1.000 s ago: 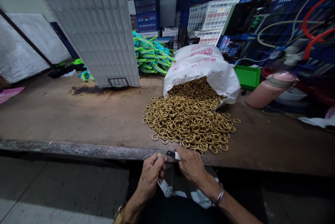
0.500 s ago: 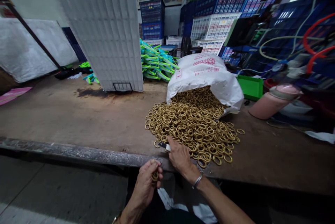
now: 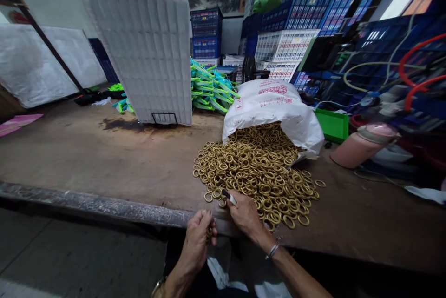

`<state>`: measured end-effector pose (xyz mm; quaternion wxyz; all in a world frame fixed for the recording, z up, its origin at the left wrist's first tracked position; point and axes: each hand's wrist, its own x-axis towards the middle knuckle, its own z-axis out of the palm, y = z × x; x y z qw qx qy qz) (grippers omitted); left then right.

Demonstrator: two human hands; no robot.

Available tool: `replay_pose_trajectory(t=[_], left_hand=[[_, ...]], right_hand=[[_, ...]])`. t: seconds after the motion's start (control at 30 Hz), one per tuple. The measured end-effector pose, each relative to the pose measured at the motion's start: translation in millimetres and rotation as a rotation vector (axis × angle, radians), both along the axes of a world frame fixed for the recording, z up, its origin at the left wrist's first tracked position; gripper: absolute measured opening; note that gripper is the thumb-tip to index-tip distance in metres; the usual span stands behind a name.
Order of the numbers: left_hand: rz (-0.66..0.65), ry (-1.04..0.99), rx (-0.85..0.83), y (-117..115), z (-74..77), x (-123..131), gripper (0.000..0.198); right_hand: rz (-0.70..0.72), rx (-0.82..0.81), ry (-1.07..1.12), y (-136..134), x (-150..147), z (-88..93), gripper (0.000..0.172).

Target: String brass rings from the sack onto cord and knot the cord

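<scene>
My left hand is closed at the table's front edge, its fingers curled around a few gold-coloured rings that are mostly hidden. Just to its right, my right hand rests against the near side of a heap of gold rings. It grips a small black-and-white tool; the dark end points up and left over the loose rings, and the rest is hidden in the hand. The heap spills out of a white woven sack lying on its side, mouth towards me.
A ribbed whitish panel stands upright on the brown table. Behind it lie bright green and blue bundles. A green tray and a pink bottle are at the right. Stacked crates fill the back.
The whole view has shifted slightly. My right hand has drawn in a little at the heap's near edge, and the tool in it is angled more steeply. My left hand stays closed on the rings.
</scene>
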<state>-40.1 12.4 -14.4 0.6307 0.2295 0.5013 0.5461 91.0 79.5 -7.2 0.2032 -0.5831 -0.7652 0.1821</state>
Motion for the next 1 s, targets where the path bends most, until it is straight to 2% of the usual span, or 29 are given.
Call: replay_pose_trajectory(t=[0.17,0.33,0.47,0.57,0.8,1.0], left_hand=[[0.005,0.226,0.073,9.7,6.2,15.4,0.032],[-0.065,0.321,0.279,9.5,6.8,24.3,0.019],[-0.091,0.357,0.253,5.8,9.1,25.9,0.017],[-0.146,0.331,0.205,2.4,13.5,27.5,0.02],[-0.274,0.129,-0.021,-3.3,16.5,30.5,0.031],[-0.311,-0.032,-0.015,-2.6,15.4,31.3,0.031]], right_hand=[[0.049,-0.19,0.339,-6.8,10.8,0.4,0.021],[0.135,-0.397,0.598,-19.4,16.7,8.2,0.02],[0.116,-0.54,0.73,-26.4,20.7,8.9,0.026],[0.069,-0.507,0.745,-28.4,22.6,5.7,0.033],[0.021,-0.452,0.742,-28.5,24.1,10.3,0.028],[0.029,-0.418,0.692,-30.5,27.2,11.2,0.026]])
